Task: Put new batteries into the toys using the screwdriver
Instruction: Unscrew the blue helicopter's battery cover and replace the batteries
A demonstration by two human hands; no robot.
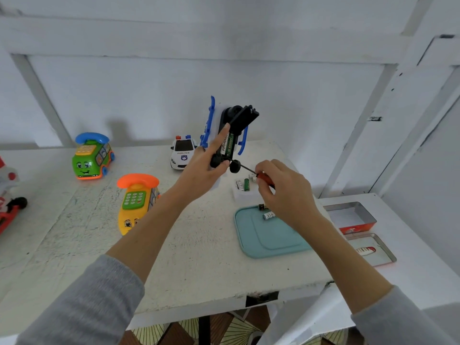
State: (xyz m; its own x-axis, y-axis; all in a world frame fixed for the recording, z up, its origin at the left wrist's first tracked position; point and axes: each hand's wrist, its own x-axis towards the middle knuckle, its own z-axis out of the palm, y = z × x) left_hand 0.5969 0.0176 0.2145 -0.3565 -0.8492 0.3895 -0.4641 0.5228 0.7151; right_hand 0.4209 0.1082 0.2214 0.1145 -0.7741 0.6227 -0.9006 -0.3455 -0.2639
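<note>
Your right hand [281,188] pinches the screwdriver [263,179], its tip reaching toward the upturned toy [230,135] that your left hand [206,168] grips above the table [199,257]. The battery cover looks open, though it's hard to tell. Tilt further and the green battery [229,144] under your fingertip could slide out.

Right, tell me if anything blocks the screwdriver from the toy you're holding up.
Nothing visible does. The left hand holds the toy up off the table, underside out, with a battery showing in it. The screwdriver in the right hand points at the toy's lower end by a wheel, open air between.
</note>
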